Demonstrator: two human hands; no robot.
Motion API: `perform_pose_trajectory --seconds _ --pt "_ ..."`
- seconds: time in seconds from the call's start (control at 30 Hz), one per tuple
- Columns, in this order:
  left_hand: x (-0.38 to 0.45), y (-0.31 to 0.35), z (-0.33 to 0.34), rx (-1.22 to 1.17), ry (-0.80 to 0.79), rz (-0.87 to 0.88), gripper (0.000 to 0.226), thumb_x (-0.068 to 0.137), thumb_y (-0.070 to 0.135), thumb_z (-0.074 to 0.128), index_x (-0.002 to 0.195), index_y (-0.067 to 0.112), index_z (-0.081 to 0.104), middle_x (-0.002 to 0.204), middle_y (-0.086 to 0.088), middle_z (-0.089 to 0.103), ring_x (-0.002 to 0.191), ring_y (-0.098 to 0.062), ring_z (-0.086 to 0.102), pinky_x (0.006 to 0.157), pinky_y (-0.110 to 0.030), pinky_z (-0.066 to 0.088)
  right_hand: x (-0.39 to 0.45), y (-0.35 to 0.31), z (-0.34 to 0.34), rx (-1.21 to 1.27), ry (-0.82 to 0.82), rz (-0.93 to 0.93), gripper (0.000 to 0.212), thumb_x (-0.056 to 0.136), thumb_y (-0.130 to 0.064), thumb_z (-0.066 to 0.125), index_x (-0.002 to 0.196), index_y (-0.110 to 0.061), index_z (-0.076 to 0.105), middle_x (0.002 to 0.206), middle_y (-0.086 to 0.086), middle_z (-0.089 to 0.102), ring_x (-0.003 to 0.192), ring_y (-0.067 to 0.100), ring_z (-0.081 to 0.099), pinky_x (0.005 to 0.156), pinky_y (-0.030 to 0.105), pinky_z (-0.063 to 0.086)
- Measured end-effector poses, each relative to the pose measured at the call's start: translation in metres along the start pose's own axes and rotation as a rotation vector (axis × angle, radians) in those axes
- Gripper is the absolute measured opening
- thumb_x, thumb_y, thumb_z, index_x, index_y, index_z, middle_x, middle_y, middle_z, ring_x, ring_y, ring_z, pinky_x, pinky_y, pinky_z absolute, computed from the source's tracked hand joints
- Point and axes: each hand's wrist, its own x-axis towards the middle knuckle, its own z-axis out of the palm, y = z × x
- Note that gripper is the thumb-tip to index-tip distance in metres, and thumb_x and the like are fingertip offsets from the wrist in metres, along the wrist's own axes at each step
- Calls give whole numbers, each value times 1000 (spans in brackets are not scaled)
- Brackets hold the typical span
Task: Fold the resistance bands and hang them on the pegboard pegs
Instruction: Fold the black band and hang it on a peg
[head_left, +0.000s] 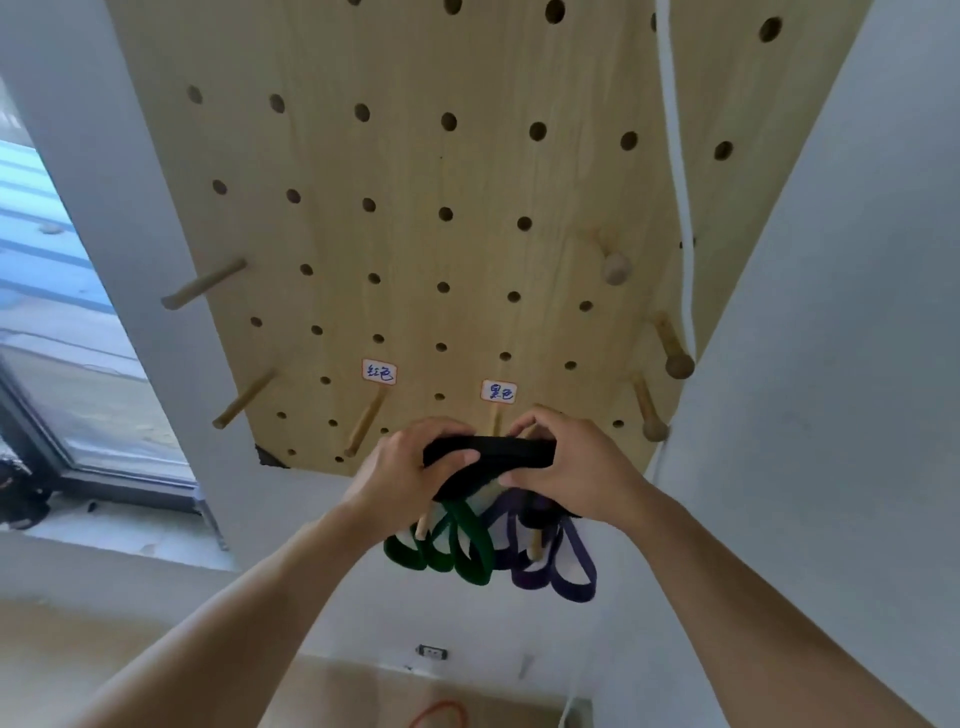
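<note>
Far left: window (62, 322), not relevant. Bare pegs stick out of the pegboard (415, 171) on its left side; next peg along sits under the red-marked label (379, 371) and is bare.

My left hand (410, 478) is clamped on the left end of the folded black band (491, 452), thumb on the front, fingers wrapped behind. Band is a compact horizontal bundle held between both hands, just below the black-marked label (498, 391) and right at the peg under that label (495, 422). I can't tell if any loop is already over the peg tip; the bundle hides it.

My right hand (571, 467) grips the right end the same way, fingers curled over the top.

Below the hands: green band (462, 540) hanging folded on the lower left peg, purple band (561, 566) on the one beside it. Both look done. An orange band (439, 712) lies on the floor.

To do this step well, I'd say:
- keep all folds pinched together, no stray loop
- open a gap in the middle, line it up with the peg tip
- push the bundle well back towards the board
- let go one hand at a time, check it hangs

Right edge: more knobbed pegs, bare, and a white cord (675, 156).
</note>
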Motion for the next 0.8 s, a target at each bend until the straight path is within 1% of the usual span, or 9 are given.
perform_pose_trajectory --seconds 0.13,0.27,0.33,0.4,0.47,0.5,0.57,0.67,0.8 --pt "33 -2 0 42 65 -29 22 94 39 62 115 33 68 103 19 68 96 0 64 85 -27 55 30 3 -10 -48 37 -29 35 84 -40 79 109 -44 55 99 -21 69 83 3 68 81 34 59" --pt "59 -8 -3 62 57 -23 18 95 37 64 113 37 67 104 19 68 96 0 63 86 -27 54 54 7 -13 -125 53 -33 33 88 -40 77 108 -45 52 103 -24 64 84 6 67 76 32 57" --pt "67 -16 0 81 72 -31 20 95 38 64 114 36 68 104 19 68 96 -1 64 86 -29 55 64 11 -10 -129 63 -49 32 89 -36 77 111 -42 55 106 -23 65 91 4 64 74 25 53" --pt "71 -27 4 110 83 -59 24 96 38 63 118 34 68 104 15 69 95 -5 65 86 -33 57 75 16 -3 -86 56 -65 32 91 -28 78 116 -35 60 105 -23 65 92 2 61 66 10 43" --pt "72 -35 10 152 65 -80 25 97 40 59 120 35 67 103 13 70 93 -6 66 84 -37 58 82 18 4 -84 46 -69 35 92 -26 78 124 -31 66 108 -23 67 96 2 62 66 6 41" --pt "72 -37 12 162 57 -87 26 98 43 57 121 36 67 104 12 71 93 -6 65 84 -37 58 84 20 7 -109 59 -79 39 92 -28 77 129 -33 67 115 -22 68 102 3 63 74 7 43" --pt "70 -39 15 174 63 -96 30 98 46 56 124 35 66 108 11 71 96 -6 65 86 -35 57 82 23 10 -207 115 -111 45 92 -37 76 136 -38 65 123 -20 67 111 4 62 88 22 49" --pt "71 -35 14 150 128 -88 35 95 44 61 128 31 65 112 11 69 97 -5 65 86 -29 56 75 26 7 -344 253 -165 46 90 -47 74 134 -36 67 120 -18 65 112 8 58 93 30 50" --pt "71 -26 10 204 152 -36 38 94 41 63 130 28 65 117 10 66 104 -9 60 88 -25 50 72 28 -1 -349 355 -188 38 91 -46 74 127 -34 71 115 -15 67 110 10 56 94 30 46"
